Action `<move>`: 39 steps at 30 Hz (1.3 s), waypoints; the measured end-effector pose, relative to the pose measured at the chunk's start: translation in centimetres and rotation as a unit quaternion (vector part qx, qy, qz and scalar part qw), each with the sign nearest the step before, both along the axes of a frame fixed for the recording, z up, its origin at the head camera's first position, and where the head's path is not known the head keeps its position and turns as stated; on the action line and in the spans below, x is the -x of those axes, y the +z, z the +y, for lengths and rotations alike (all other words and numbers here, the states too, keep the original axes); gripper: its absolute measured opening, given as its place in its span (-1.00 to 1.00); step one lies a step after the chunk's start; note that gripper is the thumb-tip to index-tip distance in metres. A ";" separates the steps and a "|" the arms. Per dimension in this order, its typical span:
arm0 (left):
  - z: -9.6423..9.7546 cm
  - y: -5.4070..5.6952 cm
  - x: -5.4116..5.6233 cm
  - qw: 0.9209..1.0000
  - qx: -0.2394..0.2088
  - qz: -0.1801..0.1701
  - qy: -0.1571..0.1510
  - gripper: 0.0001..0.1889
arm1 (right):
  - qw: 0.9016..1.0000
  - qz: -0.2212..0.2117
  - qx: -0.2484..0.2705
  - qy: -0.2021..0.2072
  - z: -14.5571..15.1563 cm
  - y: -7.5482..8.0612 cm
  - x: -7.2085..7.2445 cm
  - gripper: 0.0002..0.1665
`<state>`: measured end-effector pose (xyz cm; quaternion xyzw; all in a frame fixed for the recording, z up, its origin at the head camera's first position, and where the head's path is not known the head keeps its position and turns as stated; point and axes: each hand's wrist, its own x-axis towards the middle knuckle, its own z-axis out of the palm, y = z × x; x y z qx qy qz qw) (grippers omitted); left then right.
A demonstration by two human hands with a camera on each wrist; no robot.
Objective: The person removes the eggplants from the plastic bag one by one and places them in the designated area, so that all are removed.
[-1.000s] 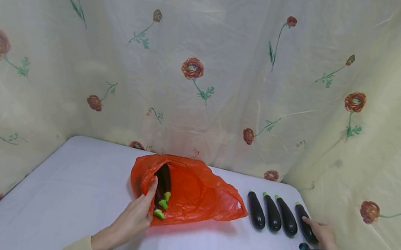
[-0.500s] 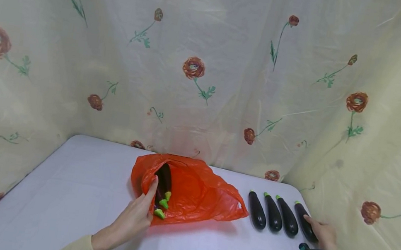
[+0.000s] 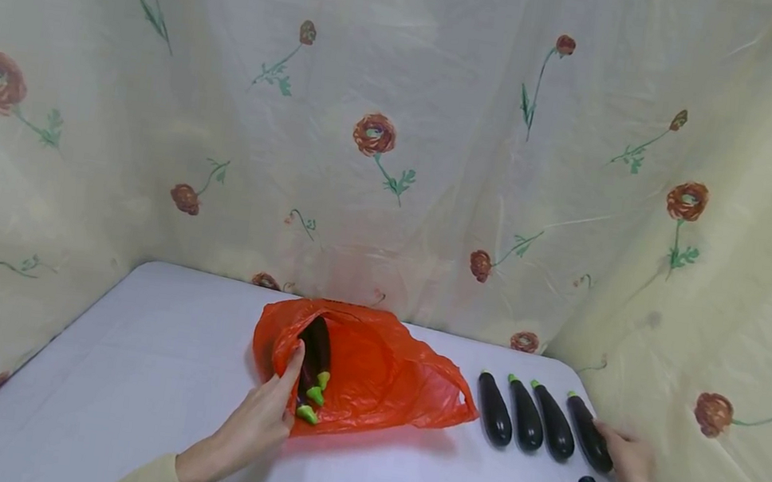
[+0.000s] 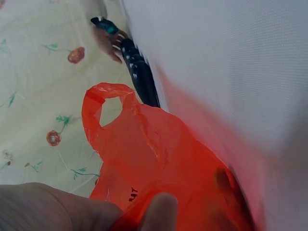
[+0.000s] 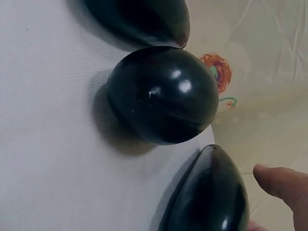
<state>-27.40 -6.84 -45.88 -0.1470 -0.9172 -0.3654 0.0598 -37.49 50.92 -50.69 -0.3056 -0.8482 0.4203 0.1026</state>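
An orange-red plastic bag (image 3: 384, 373) lies on its side mid-table, its mouth facing the person. Dark eggplants (image 3: 320, 345) with green stem ends show inside it. My left hand (image 3: 248, 425) pinches the near left edge of the bag's mouth; in the left wrist view the thumb (image 4: 161, 211) presses on the plastic (image 4: 159, 139). On the right lies a row of several glossy eggplants. My right hand (image 3: 630, 460) is beside the outermost eggplant (image 3: 587, 432). From the right wrist, its thumb (image 5: 279, 183) appears apart from that eggplant (image 5: 211, 192), while the other fingers are mostly hidden.
A white cloth (image 3: 146, 372) covers the table. Flower-patterned sheeting (image 3: 439, 159) hangs close behind and along both sides. Other eggplants (image 3: 494, 411) lie between the bag and my right hand, close together.
My right hand has shifted slightly right, its thumb side pulling back a little along the outermost eggplant. The left hand and the bag stay as they were.
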 end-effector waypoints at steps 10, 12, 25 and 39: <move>0.1 -0.1 0.0 1.000 0.006 0.002 0.004 0.05 | 0.997 0.040 -0.055 0.030 -0.7 1.5 -0.9 -0.22; 0.1 -0.2 0.0 1.000 0.005 0.002 0.003 0.05 | 0.997 0.047 -0.056 0.028 -1.3 2.0 -0.9 -0.24; 0.1 -0.1 0.0 1.000 -0.001 -0.001 -0.003 0.06 | 0.990 0.050 0.078 0.110 -7.6 5.8 -2.0 -0.11; 0.0 -0.2 -0.1 1.000 -0.005 0.012 -0.012 0.05 | 0.919 0.020 0.112 0.379 -18.3 11.0 -5.1 -0.28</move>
